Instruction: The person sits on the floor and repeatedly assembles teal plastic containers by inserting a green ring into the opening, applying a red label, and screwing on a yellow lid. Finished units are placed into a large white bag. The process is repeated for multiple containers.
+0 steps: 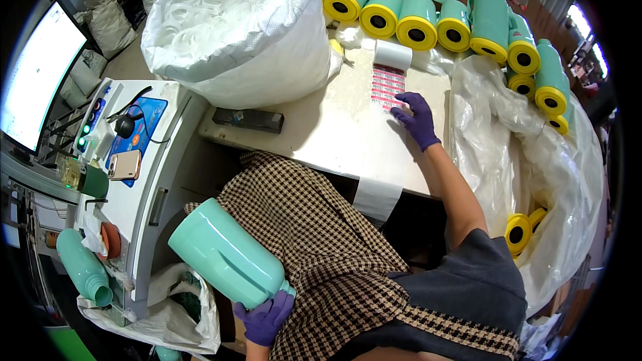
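Observation:
My left hand (pixel 267 317), in a purple glove, is closed round the narrow neck of a teal thermos flask body (pixel 224 247). The flask tilts over my lap, with its wide end up and to the left. My right hand (pixel 418 119), also gloved in purple, reaches over the table (pixel 321 120). Its thumb and fingertips are apart at the right edge of a strip of pink-and-white labels (pixel 388 88). That strip runs from a white roll (pixel 393 55) and its pale backing hangs over the table's front edge. I see nothing held between those fingers.
A big white sack of translucent rings (pixel 234 60) stands on the table behind a dark narrow box (pixel 249 120). Teal flasks with yellow bases (pixel 418 21) line the back and right. Clear plastic sheeting (pixel 488 113) drapes at right. A phone (pixel 125 165) lies on the left cabinet.

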`<state>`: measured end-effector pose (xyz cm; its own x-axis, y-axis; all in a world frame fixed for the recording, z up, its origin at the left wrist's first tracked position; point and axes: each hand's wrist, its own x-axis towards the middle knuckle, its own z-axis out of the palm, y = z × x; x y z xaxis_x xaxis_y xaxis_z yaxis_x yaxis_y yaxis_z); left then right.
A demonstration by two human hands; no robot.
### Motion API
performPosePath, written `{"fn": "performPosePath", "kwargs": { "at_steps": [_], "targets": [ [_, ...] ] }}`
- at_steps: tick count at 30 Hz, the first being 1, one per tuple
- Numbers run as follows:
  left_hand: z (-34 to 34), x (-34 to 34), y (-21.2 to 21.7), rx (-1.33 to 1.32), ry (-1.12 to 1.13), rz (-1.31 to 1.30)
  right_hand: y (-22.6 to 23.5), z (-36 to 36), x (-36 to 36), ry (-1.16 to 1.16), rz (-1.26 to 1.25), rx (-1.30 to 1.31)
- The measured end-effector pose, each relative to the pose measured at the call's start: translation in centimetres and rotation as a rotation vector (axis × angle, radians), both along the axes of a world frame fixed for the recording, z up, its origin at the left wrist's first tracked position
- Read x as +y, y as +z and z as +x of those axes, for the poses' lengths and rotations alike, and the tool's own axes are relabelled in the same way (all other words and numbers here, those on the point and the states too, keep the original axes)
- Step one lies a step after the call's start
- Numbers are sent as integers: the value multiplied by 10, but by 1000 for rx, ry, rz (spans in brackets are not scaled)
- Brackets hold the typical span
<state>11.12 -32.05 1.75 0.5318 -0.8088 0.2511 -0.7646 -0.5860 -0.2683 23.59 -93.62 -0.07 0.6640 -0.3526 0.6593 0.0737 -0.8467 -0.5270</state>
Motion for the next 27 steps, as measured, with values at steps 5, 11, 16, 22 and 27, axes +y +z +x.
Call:
{"fn": "performPosePath", "kwargs": {
  "at_steps": [5,11,16,22,27],
  "targets": [
    [1,-10,4,-179,-112,357,-21,19,-14,-110,55,281],
    [-7,-21,2,-3,89,-93,-9,21,7,-12,-117,50],
    [-4,-15,1,-27,-3,40,70,29,164,528,408,81],
    [0,-15,-16,-1263,-47,1104,118,66,328,1160,494,390],
    [-4,-21,-1,-2231,-341,1784,127,77,372,1213,433,523]
  ]
}}
